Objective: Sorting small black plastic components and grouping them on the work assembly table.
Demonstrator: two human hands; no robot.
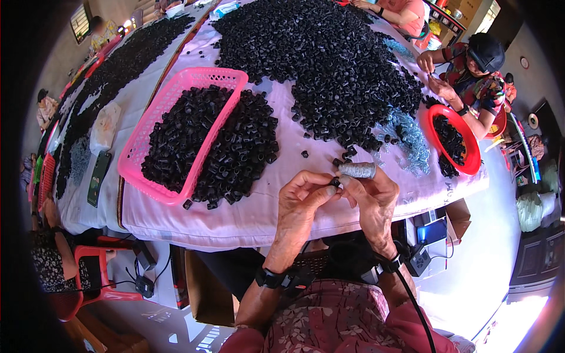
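Observation:
My left hand (304,199) pinches a small black ring-like plastic piece (335,182) between thumb and fingertips, above the near edge of the cloth-covered table. My right hand (372,203) is closed against the same piece, its thumb tip pressed to it. A grey ribbed wrap (358,170) lies along the right index finger. Loose black pieces (348,152) lie just beyond my fingers. To the left stands a pink plastic basket (130,160), part filled with black pieces, with another heap (250,138) against its right side.
A large pile of black pieces (318,65) covers the far table. Clear bluish plastic scraps (412,144) and a red bowl (475,154) lie to the right, near a co-worker (479,73) in a black cap. A phone (99,179) and plastic bag (105,126) lie left.

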